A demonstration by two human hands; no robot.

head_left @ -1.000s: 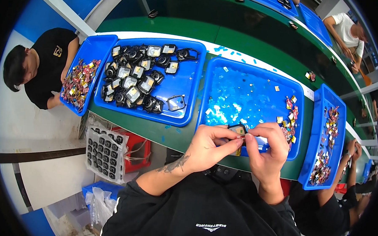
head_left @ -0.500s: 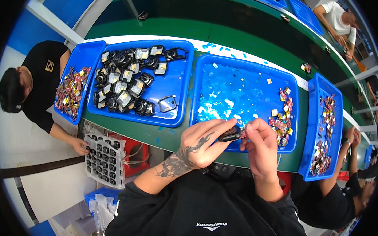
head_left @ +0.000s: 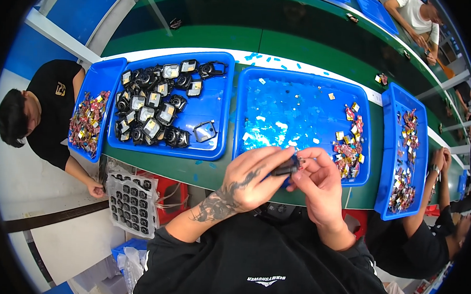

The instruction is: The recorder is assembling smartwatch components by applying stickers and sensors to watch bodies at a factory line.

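Observation:
Just over the near edge of the blue tray, my tattooed left hand (head_left: 252, 180) is wrapped around a small black plastic housing (head_left: 284, 170), mostly covered by the fingers. My right hand (head_left: 320, 191) meets it from the right, thumb and fingers pinched at the housing's end. Whatever sits between those fingertips is too small and blurred to name. Behind both hands lies the blue tray (head_left: 240, 111), with scattered blue film pieces (head_left: 279, 115) and, along its right side, a heap of small red, yellow and silver electronic parts (head_left: 347, 152).
Left of that tray stands another blue tray (head_left: 208, 111) full of black housings. Narrower trays of small parts flank both (head_left: 112, 84), (head_left: 388, 148). A co-worker (head_left: 48, 107) sits at left beside a clear tray of black parts (head_left: 133, 203). Beyond runs a green conveyor (head_left: 219, 38).
The housing has turned slightly in my left hand. My right fingers have closed in nearer around its end. The whole view has shifted a little; the left co-worker's hand has drawn back from the clear tray.

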